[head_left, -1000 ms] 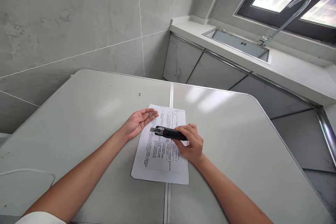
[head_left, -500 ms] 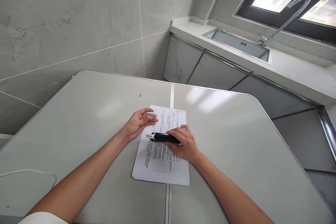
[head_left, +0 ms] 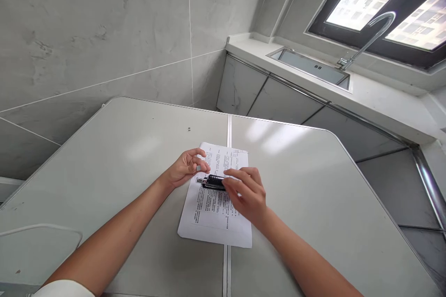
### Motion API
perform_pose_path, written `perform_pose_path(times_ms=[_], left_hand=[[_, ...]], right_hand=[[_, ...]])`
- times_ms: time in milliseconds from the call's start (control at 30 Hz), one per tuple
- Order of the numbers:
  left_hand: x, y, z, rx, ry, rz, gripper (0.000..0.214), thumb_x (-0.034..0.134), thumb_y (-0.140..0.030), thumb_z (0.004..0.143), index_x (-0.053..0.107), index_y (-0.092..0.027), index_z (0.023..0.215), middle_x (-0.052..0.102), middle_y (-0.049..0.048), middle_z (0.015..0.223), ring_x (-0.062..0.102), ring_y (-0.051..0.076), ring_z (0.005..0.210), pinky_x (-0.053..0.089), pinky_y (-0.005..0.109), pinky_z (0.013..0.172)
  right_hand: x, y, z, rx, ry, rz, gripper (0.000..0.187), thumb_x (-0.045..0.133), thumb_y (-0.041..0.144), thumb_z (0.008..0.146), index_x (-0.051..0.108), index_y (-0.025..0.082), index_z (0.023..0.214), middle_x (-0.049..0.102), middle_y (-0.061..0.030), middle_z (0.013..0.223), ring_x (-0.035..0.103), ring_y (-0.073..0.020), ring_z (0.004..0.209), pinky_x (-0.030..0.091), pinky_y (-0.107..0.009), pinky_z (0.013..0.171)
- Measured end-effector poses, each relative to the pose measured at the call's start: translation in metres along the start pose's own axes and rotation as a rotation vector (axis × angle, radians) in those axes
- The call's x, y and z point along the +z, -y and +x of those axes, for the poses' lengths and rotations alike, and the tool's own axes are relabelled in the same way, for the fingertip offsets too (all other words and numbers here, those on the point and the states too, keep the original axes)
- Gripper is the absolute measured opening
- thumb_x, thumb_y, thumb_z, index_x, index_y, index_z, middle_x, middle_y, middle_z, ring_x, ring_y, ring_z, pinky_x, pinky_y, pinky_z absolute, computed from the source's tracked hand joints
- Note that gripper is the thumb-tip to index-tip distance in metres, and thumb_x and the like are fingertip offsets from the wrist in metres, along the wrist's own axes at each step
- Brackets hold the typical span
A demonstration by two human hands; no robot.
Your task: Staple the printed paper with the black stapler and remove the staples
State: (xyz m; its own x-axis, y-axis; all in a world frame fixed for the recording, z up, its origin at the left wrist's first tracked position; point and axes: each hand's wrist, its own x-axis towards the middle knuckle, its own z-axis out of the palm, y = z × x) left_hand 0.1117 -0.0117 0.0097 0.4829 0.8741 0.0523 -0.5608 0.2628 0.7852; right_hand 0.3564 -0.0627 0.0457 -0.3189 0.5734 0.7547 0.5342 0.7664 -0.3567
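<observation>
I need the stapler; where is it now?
Head view: the stapler lies on the paper on the table, right end under the right hand, beside the left hand, which pinches a small metal piece.

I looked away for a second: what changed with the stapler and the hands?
The right hand lowered the black stapler onto the printed sheet and now covers it; grip unclear. The left hand curled from open palm to pinch the small metal piece. Sheet and table stayed put.

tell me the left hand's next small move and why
Probably bring the small metal piece in the left hand to the metal end of the black stapler: the right hand steadies it on the paper, and the two sit close but apart.
</observation>
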Motion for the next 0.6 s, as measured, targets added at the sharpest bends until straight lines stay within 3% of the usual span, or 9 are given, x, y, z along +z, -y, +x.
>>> perform_pose_path(times_ms=[100,200,467,600], left_hand=[[-0.001,0.000,-0.003,-0.041,0.063,0.010,0.054,0.095,-0.039,0.070,0.069,-0.017,0.111,0.076,0.0056,0.071,0.074,0.022,0.079,0.056,0.030,0.076],[-0.001,0.000,-0.005,-0.093,0.095,0.018,0.054,0.095,-0.037,0.071,0.069,-0.016,0.113,0.074,0.0037,0.072,0.069,0.016,0.063,0.053,0.026,0.067],[-0.004,0.001,-0.007,0.008,0.098,0.000,0.046,0.092,-0.035,0.075,0.068,-0.018,0.110,0.070,-0.0002,0.064,0.070,0.015,0.066,0.055,0.024,0.069],[-0.003,-0.001,-0.006,-0.009,0.100,-0.020,0.051,0.092,-0.043,0.075,0.068,-0.018,0.112,0.076,0.0042,0.077,0.073,0.018,0.075,0.058,0.031,0.080]], right_hand=[[0.011,0.024,0.013,-0.063,0.105,-0.082,0.028,0.066,0.006,0.092,0.067,0.029,0.107,0.073,-0.0007,0.125,0.063,-0.0223,0.094,0.050,-0.041,0.080],[0.025,0.033,0.024,-0.128,0.158,-0.148,0.030,0.063,0.003,0.092,0.068,0.028,0.108,0.071,0.0008,0.131,0.062,-0.0218,0.097,0.048,-0.040,0.078],[0.036,0.026,0.037,-0.362,0.153,-0.240,0.024,0.065,0.002,0.093,0.069,0.025,0.098,0.073,-0.0026,0.119,0.060,-0.0215,0.097,0.042,-0.038,0.066],[0.038,0.025,0.035,-0.422,0.159,-0.157,0.025,0.069,0.002,0.090,0.068,0.027,0.093,0.073,-0.0036,0.108,0.061,-0.0224,0.097,0.040,-0.037,0.069]])
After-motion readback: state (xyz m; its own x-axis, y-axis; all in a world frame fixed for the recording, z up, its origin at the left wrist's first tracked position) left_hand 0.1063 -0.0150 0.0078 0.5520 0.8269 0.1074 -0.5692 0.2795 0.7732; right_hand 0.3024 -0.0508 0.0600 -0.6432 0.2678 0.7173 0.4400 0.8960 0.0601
